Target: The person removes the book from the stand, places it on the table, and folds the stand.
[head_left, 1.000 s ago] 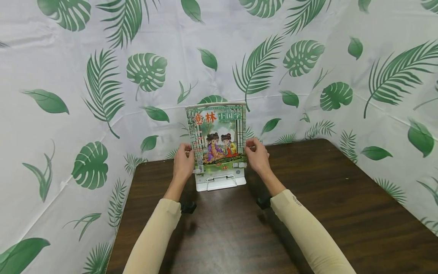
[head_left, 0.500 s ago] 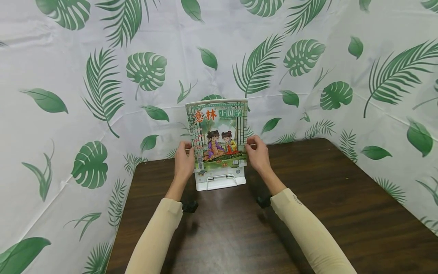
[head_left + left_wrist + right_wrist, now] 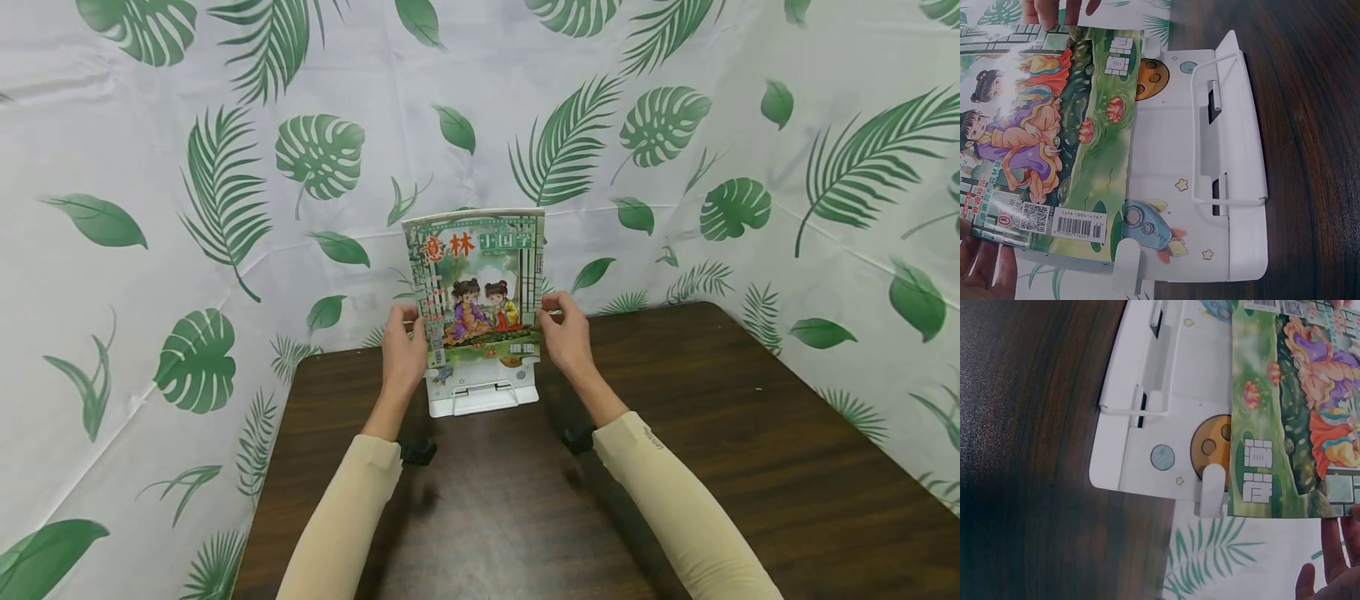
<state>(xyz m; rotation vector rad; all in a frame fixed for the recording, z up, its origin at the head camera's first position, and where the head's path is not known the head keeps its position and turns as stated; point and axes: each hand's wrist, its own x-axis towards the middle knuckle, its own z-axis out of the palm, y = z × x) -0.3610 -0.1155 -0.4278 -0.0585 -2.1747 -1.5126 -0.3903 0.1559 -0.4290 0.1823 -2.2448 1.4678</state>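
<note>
A magazine [image 3: 480,292] with two cartoon children on its green cover stands upright before a white book stand [image 3: 483,400]. My left hand [image 3: 403,358] grips its left edge; opposite, my right hand [image 3: 567,337] pinches the right edge. In the left wrist view, the stand's lower panel shows a blue rocket [image 3: 1147,225] and an orange planet [image 3: 1152,80]. A white clip [image 3: 1127,262] sits beside the magazine's lower corner, and a second clip [image 3: 1213,487] shows in the right wrist view. The magazine's bottom edge lies above the stand's wire holder [image 3: 486,398]. Most of the stand's back is hidden.
The stand rests on a dark wooden table [image 3: 675,433], near its back edge. Behind rises a white cloth [image 3: 450,75] printed with green leaves, which also covers both sides. Dark wrist cameras [image 3: 417,452] sit under the sleeves.
Both hands have moved slightly up with the magazine. More of the stand's printed panel now shows below it. The stand has stayed in place.
</note>
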